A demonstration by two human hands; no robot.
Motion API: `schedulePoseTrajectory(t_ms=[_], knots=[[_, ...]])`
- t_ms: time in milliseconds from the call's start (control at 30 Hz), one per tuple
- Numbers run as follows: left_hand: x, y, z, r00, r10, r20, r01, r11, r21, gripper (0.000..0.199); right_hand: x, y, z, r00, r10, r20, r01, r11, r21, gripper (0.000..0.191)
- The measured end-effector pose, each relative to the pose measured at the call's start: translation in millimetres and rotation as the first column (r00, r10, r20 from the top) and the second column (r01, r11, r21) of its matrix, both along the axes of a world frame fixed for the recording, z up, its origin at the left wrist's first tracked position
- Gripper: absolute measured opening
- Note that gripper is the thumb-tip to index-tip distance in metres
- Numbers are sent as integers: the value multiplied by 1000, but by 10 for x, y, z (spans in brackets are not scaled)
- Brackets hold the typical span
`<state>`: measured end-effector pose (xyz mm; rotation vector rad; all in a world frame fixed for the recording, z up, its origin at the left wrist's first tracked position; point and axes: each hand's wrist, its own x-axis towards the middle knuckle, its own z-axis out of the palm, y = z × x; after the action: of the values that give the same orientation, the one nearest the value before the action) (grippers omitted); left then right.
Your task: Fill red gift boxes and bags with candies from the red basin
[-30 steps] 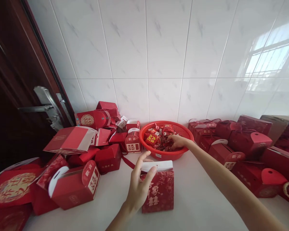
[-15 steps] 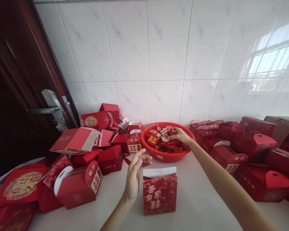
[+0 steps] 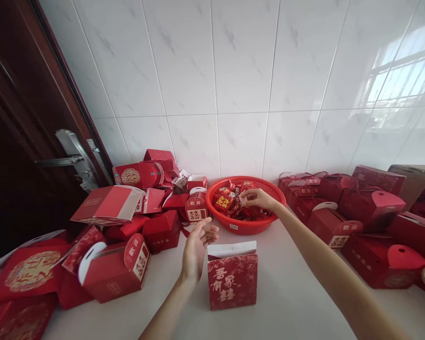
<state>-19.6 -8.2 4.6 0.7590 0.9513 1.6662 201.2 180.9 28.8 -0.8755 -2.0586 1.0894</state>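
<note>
A red paper gift box (image 3: 233,282) with pale characters on its front stands upright on the white table, its white-lined top open. Just left of it is my left hand (image 3: 197,248), holding nothing, fingers apart and loosely curved. My right hand (image 3: 260,198) reaches over the red plastic basket (image 3: 246,228), thumb and fingers pinched on a small wrapped candy (image 3: 237,192) with a dark and silvery wrapper. Several red-wrapped candies (image 3: 225,202) fill the basket around it. The fingertips partly hide what they grip.
Red gift boxes (image 3: 115,269) are heaped on the left, in front of a dark door with a metal handle (image 3: 60,162). More red boxes (image 3: 335,224) stand in rows on the right. White tiled wall (image 3: 241,71) rises behind the basket.
My right hand has shifted slightly left among the candies, and its fingers have come together at the dark wrapper. My left hand stays beside the box. The whole view has tilted a little.
</note>
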Motion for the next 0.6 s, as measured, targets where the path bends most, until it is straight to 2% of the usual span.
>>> schedulePoseTrajectory(t_ms=[200, 367, 600], knots=[[9, -1, -3, 1000, -12, 4, 12, 1000, -22, 54, -13, -33, -18, 985, 41, 165, -40, 999, -5, 35], [12, -5, -17, 1000, -7, -8, 7, 1000, -21, 46, -15, -52, -40, 957, -20, 289, 17, 1000, 13, 39], [26, -13, 4, 999, -4, -34, 3, 1000, -31, 47, -35, -49, 10, 956, -142, 257, 122, 988, 95, 19]])
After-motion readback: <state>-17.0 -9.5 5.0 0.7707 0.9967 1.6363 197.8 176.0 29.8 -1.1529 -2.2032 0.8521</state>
